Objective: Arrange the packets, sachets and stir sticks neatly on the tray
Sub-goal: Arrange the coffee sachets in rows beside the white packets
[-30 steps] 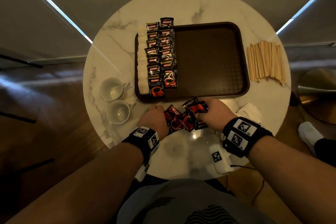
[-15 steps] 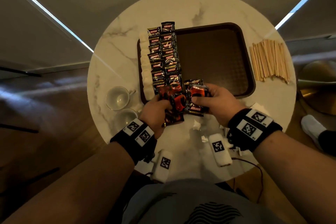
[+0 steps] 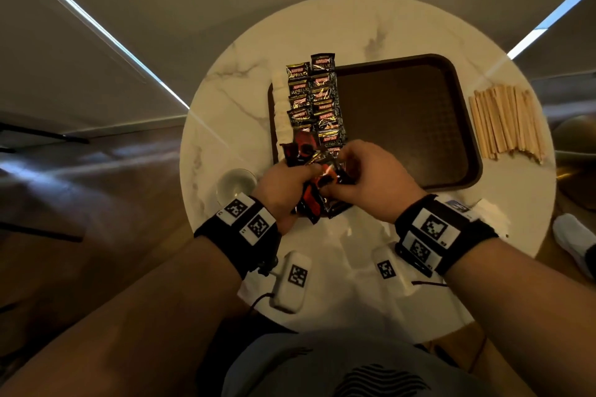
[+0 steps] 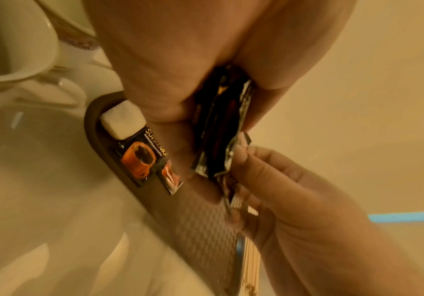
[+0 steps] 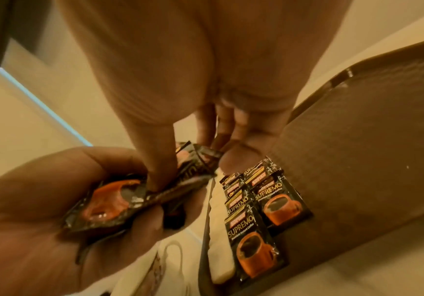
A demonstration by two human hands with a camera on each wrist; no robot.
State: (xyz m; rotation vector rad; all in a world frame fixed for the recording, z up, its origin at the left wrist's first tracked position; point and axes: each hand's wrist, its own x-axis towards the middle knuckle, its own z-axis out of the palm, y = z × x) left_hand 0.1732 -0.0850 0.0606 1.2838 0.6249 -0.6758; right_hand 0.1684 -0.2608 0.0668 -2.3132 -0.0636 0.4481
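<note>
A brown tray lies on the round marble table. Along its left side runs a column of white sachets and two rows of black coffee packets, seen close up in the right wrist view as packets. My left hand grips a bunch of black-and-orange packets above the tray's near-left corner. My right hand pinches one packet of that bunch, thumb on top. A pile of wooden stir sticks lies on the table right of the tray.
Two white cups stand on the table left of the tray. Two white marker-tagged boxes lie near the front edge. White paper packets sit at the right front. A person's socked foot shows on the floor at right.
Both hands have lifted the bunch of packets off the table's front and carried it toward the tray's near-left corner. The right hand now pinches a single packet out of it.
</note>
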